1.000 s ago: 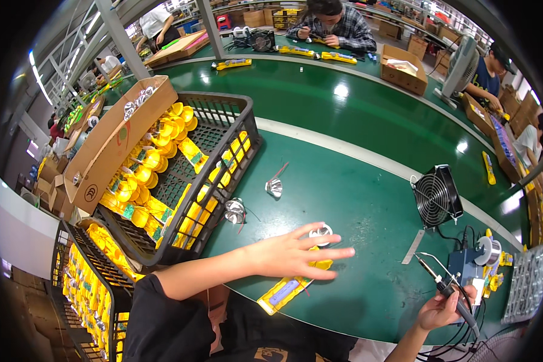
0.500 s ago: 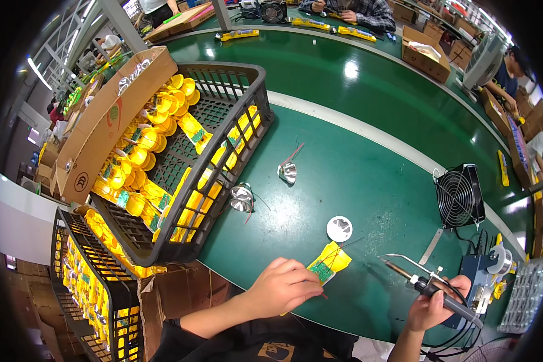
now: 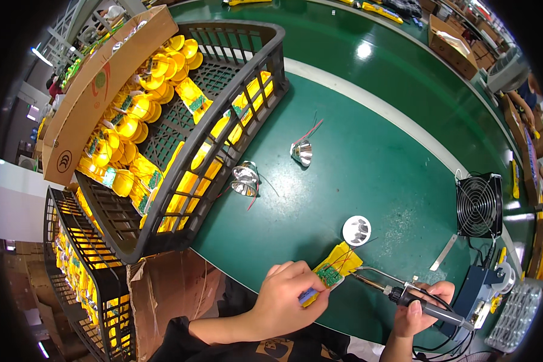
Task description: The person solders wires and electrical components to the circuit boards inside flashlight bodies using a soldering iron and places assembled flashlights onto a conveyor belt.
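Big black lattice crate [image 3: 276, 37] held stacked yellow casings [image 3: 142, 108]. Long cardboard carton [image 3: 81, 114] leaned along the crate's left side; second black crate [image 3: 105, 294] sat lower, toward the crate's near-left. Green conveyor belt [image 3: 398, 72] ran beyond the crate. Well right of the crate: black axial fan [image 3: 479, 206], flat metal strip [image 3: 444, 253], clear plastic tray [image 3: 516, 317]. Open cardboard box [image 3: 451, 51] stood across the belt, crate's far right.

Yellow casing [image 3: 345, 252] partly behind left hand [image 3: 291, 299]
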Demonstrator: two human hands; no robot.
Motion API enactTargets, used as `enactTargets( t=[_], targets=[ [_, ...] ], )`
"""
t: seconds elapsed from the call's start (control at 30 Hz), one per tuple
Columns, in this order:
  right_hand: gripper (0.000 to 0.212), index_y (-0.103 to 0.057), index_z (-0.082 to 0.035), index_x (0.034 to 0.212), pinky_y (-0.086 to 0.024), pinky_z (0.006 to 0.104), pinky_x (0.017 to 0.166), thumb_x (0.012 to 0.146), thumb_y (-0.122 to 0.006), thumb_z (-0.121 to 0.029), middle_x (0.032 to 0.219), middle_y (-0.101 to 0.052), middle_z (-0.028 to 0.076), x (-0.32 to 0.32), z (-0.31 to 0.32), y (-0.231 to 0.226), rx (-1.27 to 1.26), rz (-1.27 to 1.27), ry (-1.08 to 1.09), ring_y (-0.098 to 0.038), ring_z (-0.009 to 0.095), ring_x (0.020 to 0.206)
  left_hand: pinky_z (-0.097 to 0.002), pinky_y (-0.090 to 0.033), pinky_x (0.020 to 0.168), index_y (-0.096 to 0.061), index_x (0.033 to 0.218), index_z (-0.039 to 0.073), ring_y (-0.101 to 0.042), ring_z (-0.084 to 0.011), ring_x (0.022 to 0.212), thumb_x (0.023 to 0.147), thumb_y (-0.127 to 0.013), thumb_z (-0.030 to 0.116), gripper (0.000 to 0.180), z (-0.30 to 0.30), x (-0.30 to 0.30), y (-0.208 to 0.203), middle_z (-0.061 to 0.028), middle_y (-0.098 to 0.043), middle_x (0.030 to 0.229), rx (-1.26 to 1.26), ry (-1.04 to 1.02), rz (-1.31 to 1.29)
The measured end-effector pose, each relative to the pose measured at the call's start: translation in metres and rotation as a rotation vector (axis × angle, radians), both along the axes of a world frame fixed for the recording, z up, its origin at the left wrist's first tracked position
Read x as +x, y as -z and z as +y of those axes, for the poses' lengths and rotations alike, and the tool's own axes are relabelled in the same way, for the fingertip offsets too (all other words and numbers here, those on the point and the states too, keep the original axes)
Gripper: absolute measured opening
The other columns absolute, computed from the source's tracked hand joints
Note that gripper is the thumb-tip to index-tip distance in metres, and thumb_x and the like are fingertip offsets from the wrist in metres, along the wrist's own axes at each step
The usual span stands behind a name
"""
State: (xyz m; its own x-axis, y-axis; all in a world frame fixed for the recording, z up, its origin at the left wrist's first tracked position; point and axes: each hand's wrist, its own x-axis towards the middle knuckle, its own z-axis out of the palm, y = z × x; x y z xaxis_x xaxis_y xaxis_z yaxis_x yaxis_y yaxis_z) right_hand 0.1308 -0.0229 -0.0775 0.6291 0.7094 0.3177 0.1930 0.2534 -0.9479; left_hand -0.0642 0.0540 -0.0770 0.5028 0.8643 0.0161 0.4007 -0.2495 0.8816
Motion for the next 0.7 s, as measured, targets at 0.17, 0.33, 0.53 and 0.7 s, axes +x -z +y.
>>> enactTargets(
  t=[0.17,0.33,0.53,0.7],
  targets=[
    [0.047,-0.030,-0.003,0.091,-0.030,0.0146,0.035,0.070,-0.065,-0.024,0.056,-0.046,0.005,0.004,-0.004,0.006,-0.015,-0.033,-0.007,-0.039,0.005,0.038,-0.0293,-0.032,0.059,-0.057,0.069,0.006,-0.046,-0.0202,0.061,0.065,-0.064,0.003,0.008,-0.004,0.007,0.006,-0.0048,-0.048,0.065,0.013,-0.019,-0.013],
    [0.044,-0.030,-0.003,0.091,-0.032,0.0145,0.040,0.071,-0.064,-0.023,0.057,-0.045,0.004,0.002,-0.002,0.007,-0.037,-0.002,-0.026,-0.041,0.005,0.040,-0.0291,-0.033,0.060,-0.059,0.072,0.006,-0.044,-0.0196,0.062,0.067,-0.063,0.005,0.006,-0.008,0.006,0.011,-0.0049,-0.048,0.067,0.055,-0.020,-0.001],
    [0.043,-0.031,-0.004,0.090,-0.032,0.0145,0.042,0.070,-0.064,-0.024,0.054,-0.042,0.000,0.003,-0.003,0.008,-0.007,-0.022,0.046,-0.041,0.006,0.043,-0.0272,-0.033,0.060,-0.063,0.079,0.008,-0.042,-0.0167,0.063,0.064,-0.067,0.006,0.016,-0.011,0.000,0.011,-0.0019,-0.044,0.068,0.036,0.019,-0.055],
    [0.045,-0.031,-0.004,0.091,-0.033,0.0144,0.043,0.070,-0.065,-0.025,0.055,-0.043,0.001,0.007,-0.008,0.012,-0.026,-0.003,0.018,-0.044,0.007,0.045,-0.0265,-0.033,0.059,-0.063,0.079,0.008,-0.042,-0.0166,0.064,0.061,-0.071,0.007,0.020,-0.010,-0.002,0.013,-0.0012,-0.042,0.067,0.078,0.018,-0.058]
  ],
)
